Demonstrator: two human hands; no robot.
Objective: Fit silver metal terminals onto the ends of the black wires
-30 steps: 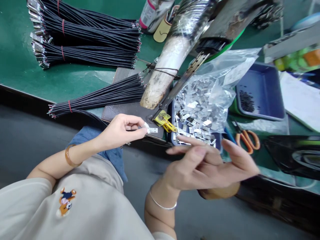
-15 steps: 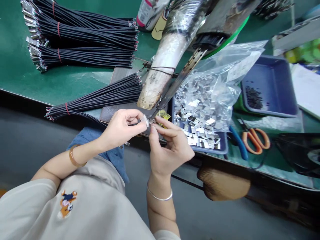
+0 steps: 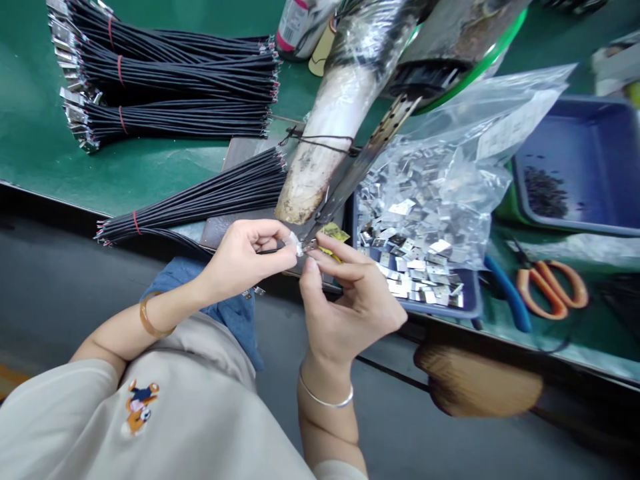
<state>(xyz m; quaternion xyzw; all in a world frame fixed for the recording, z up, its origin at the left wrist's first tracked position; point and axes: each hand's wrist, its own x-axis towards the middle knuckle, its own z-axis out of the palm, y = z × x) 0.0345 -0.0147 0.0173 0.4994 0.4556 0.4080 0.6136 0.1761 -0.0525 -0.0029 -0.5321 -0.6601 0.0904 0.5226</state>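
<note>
My left hand (image 3: 253,257) pinches a black cable (image 3: 270,251), mostly hidden by the fingers. White wrapping covers the fingertips there. Close beside it, the thumb and forefinger of my right hand (image 3: 345,287) are closed on a small metal part (image 3: 311,245), whose exact shape is too small to make out. Both sets of fingertips nearly meet below the lower end of a perforated metal rod (image 3: 383,130), which looks like a soldering iron. A bundle of black cables (image 3: 210,190) lies to the upper left of my hands.
Banded cable bundles (image 3: 175,73) lie at the back left. A stained white tube (image 3: 320,140) slants down over the work. To the right are a blue tray (image 3: 473,303) of small metal pieces, a plastic bag (image 3: 480,173), orange-handled scissors (image 3: 547,290) and a blue bin (image 3: 595,167).
My right hand has shifted slightly right, its fingertips a little farther from my left hand's. Objects on the right side appear farther right as the view shifts. Both pinches remain closed.
</note>
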